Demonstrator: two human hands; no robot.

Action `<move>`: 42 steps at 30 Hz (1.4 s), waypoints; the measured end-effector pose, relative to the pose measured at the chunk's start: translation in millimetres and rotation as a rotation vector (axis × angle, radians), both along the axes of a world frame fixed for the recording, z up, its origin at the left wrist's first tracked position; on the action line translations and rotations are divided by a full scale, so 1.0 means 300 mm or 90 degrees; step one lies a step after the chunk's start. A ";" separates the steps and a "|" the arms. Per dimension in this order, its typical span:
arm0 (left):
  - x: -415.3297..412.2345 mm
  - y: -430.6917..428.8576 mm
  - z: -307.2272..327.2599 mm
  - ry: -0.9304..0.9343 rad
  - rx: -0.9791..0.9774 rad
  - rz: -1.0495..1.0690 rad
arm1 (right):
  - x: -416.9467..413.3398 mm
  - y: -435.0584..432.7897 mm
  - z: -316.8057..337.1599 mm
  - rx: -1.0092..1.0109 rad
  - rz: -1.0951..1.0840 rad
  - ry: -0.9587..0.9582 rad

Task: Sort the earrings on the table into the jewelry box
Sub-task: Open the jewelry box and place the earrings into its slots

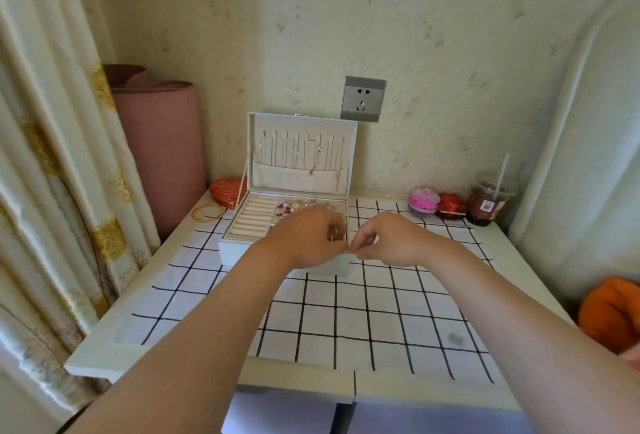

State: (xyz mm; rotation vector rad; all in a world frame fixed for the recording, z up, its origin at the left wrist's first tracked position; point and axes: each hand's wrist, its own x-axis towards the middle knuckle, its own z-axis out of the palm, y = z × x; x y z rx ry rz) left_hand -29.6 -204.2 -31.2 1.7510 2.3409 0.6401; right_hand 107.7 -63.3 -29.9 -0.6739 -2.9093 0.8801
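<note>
A white jewelry box (239, 246) stands open at the back of the table, its lid upright with necklaces hanging inside. Ring rolls fill its left tray; several earrings (294, 207) lie in the right compartment. My left hand (304, 239) and my right hand (384, 239) meet over the box's front right corner. Their fingertips pinch a tiny earring (349, 252) between them; it is too small to make out. Another small earring (456, 339) lies on the checked cloth at the near right.
The table carries a white cloth with a black grid (346, 312). A red heart box (227, 192) and gold bangles (207, 212) sit at the back left. A pink ball (423, 204), a red box (452, 210) and a drink cup (488, 203) stand back right. An orange thing (609, 312) lies right.
</note>
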 end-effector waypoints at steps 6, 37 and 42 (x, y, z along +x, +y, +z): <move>0.204 0.077 -0.015 -0.025 -0.114 -0.105 | 0.200 0.048 -0.009 0.004 -0.006 -0.190; 0.401 0.207 -0.130 -0.073 -0.203 -0.181 | 0.399 0.096 -0.046 -0.030 -0.069 -0.319; 0.310 0.186 -0.099 -0.103 -0.127 -0.147 | 0.330 0.097 -0.035 -0.045 -0.100 -0.144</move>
